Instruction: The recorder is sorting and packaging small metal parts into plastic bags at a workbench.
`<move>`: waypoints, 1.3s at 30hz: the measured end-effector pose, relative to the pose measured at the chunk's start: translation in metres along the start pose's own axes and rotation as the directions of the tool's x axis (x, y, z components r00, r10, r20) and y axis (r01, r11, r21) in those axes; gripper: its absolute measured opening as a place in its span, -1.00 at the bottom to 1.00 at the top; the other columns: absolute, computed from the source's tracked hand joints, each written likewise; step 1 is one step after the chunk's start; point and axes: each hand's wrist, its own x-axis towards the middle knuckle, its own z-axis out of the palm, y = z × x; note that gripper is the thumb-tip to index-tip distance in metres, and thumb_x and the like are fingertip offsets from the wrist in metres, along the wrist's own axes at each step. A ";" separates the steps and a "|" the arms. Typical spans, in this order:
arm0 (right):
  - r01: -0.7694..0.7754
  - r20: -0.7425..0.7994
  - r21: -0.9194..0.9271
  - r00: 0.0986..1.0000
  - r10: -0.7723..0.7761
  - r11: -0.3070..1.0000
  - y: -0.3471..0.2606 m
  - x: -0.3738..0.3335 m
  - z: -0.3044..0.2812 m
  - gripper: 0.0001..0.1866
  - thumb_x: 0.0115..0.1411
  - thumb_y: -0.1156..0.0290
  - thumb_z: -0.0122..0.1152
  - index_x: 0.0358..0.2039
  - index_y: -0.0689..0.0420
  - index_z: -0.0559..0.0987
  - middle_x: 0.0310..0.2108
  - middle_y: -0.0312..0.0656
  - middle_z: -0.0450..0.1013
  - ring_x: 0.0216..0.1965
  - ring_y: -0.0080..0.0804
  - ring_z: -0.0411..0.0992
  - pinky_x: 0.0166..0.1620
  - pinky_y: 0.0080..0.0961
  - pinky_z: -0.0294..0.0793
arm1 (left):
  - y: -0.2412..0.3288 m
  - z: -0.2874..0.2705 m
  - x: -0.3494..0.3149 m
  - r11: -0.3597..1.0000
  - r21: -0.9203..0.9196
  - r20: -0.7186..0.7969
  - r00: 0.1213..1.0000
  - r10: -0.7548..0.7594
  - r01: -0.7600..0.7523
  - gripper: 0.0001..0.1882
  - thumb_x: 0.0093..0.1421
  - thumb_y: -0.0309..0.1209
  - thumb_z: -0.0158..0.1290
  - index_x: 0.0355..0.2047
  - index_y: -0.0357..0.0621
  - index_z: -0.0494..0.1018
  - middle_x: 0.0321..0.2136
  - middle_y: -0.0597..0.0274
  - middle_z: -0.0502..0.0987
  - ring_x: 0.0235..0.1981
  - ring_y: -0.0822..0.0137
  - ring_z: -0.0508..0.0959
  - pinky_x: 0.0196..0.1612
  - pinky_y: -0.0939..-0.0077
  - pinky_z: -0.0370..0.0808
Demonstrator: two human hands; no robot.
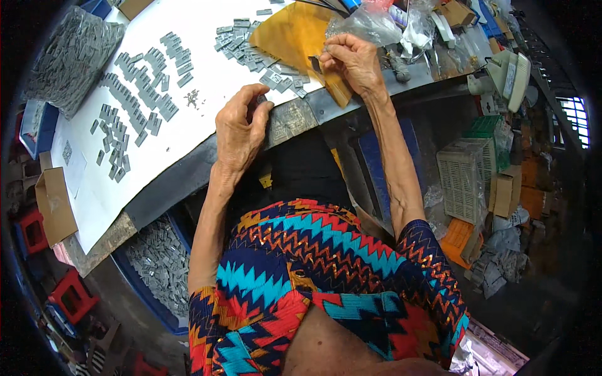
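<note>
Over the near edge of the white-covered table, my left hand (238,125) is closed, thumb and forefinger curled round a small grey piece (262,99) that is mostly hidden. My right hand (354,66) is raised further right in a pinch above an amber translucent sheet (288,34). What its fingertips hold, if anything, is too small to name. A dark patch (315,64) shows on the sheet just below them. Beside the sheet, between my hands, lies a loose pile of flat grey rectangular parts (241,47).
Rows of similar grey parts (147,88) cover the table's left, with tiny bits (193,98) nearby. A stuffed clear bag (75,59) stands far left. Plastic bags (370,28) clutter the right. Below are a blue bin (153,276) of grey parts and a pale crate (464,178).
</note>
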 end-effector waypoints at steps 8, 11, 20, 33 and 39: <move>0.033 0.010 -0.116 0.999 -0.032 0.993 -0.002 0.002 0.006 -0.83 0.10 0.54 0.00 -0.31 0.37 0.38 -0.54 -0.03 0.47 -0.59 -0.51 0.46 -0.48 -0.69 0.49 | -0.004 0.001 0.000 1.000 0.010 0.000 1.000 0.026 -0.026 -0.81 -0.02 -0.56 0.03 -0.33 -0.25 0.40 -0.56 0.12 0.46 -0.56 0.35 0.46 -0.44 0.52 0.41; 0.037 0.014 -0.145 0.999 -0.035 0.989 -0.001 -0.001 0.006 -0.85 0.10 0.55 0.01 -0.32 0.36 0.40 -0.54 -0.09 0.46 -0.58 -0.52 0.45 -0.47 -0.70 0.48 | -0.004 0.000 0.000 0.999 0.031 0.013 0.999 0.032 -0.033 -0.81 -0.02 -0.56 0.03 -0.33 -0.26 0.40 -0.57 0.11 0.46 -0.56 0.34 0.47 -0.44 0.52 0.41; -0.034 -0.001 -0.096 0.999 0.034 0.995 -0.005 -0.004 0.004 -0.88 0.08 0.57 0.03 -0.35 0.32 0.45 -0.58 -0.22 0.43 -0.57 -0.62 0.39 -0.45 -0.76 0.41 | -0.004 0.000 -0.001 0.999 0.022 0.011 0.999 0.035 -0.035 -0.81 -0.02 -0.56 0.03 -0.34 -0.27 0.41 -0.57 0.09 0.46 -0.56 0.30 0.47 -0.44 0.50 0.41; 0.043 0.040 -0.021 0.998 -0.042 0.999 -0.002 -0.002 0.006 -0.81 0.08 0.54 0.05 -0.29 0.35 0.47 -0.52 -0.13 0.48 -0.54 -0.58 0.45 -0.46 -0.74 0.47 | -0.005 0.000 -0.001 1.000 0.016 0.012 1.000 0.018 -0.019 -0.81 -0.02 -0.56 0.04 -0.33 -0.27 0.41 -0.53 0.09 0.49 -0.55 0.33 0.48 -0.43 0.52 0.41; 0.042 -0.028 -0.007 0.999 -0.042 0.999 0.000 -0.004 0.006 -0.82 0.08 0.53 0.06 -0.32 0.37 0.46 -0.58 -0.18 0.45 -0.59 -0.60 0.41 -0.50 -0.76 0.44 | -0.002 -0.003 0.000 0.999 0.038 0.069 0.997 -0.042 0.039 -0.80 0.02 -0.56 0.04 -0.29 -0.27 0.41 -0.47 0.20 0.50 -0.45 0.47 0.46 -0.35 0.62 0.41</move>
